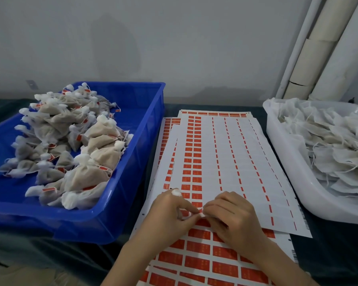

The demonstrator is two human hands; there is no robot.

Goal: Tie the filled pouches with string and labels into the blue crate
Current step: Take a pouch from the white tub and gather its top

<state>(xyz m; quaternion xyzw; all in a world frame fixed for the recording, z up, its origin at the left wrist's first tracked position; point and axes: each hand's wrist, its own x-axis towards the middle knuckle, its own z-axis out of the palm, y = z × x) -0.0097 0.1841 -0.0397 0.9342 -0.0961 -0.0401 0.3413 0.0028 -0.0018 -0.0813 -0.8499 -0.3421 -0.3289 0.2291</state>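
On the table (pixel 329 254), the blue crate (pixel 136 141) at left holds tied pouches (pixel 95 178), the white tub (pixel 287 182) at right holds untied pouches (pixel 339 151), and over the label sheets (pixel 225 151) between them I read the left hand (pixel 170 211) and right hand (pixel 234 217), each grip pinched on one label (pixel 202 214), which I judge light and flimsy, best taken by its edge.

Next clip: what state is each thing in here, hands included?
Blue crate: open top, part-filled.
Tied pouches: necks cinched, red labels attached, heaped in crate.
Label sheets: flat, overlapping; top sheet mostly peeled.
White tub: full of untied pouches, strings loose.
Left hand: pinching a small white piece; white tuft behind it.
Right hand: pinching the same piece.
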